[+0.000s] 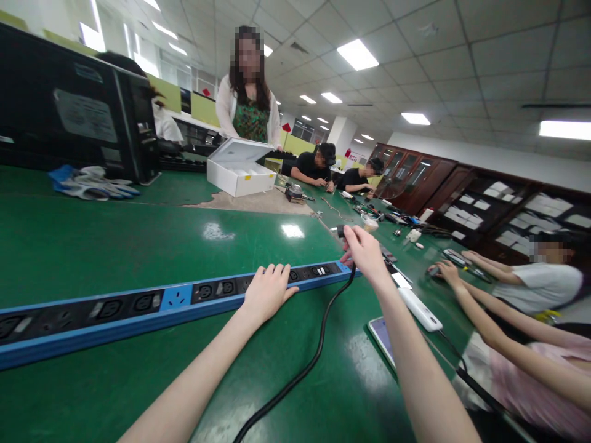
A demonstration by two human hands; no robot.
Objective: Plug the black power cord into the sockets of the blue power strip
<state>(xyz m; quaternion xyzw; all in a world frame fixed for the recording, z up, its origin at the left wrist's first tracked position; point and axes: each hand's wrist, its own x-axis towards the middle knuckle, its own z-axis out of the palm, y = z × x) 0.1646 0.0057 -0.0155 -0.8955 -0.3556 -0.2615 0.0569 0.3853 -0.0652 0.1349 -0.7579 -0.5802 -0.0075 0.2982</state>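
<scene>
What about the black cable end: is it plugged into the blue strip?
No: the right hand holds the cable end raised, apart from the blue strip.

I see a blue power strip [184,312] with black sockets [226,287], a black cord [321,344] and a green desk [161,243]. The box [240,181] is white; the gloves [95,184] are white and blue.

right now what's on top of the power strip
The left hand lies across the strip. Sockets show on both sides of it. The part of the strip beneath the palm and fingers is covered, so I can't tell what is there.
</scene>
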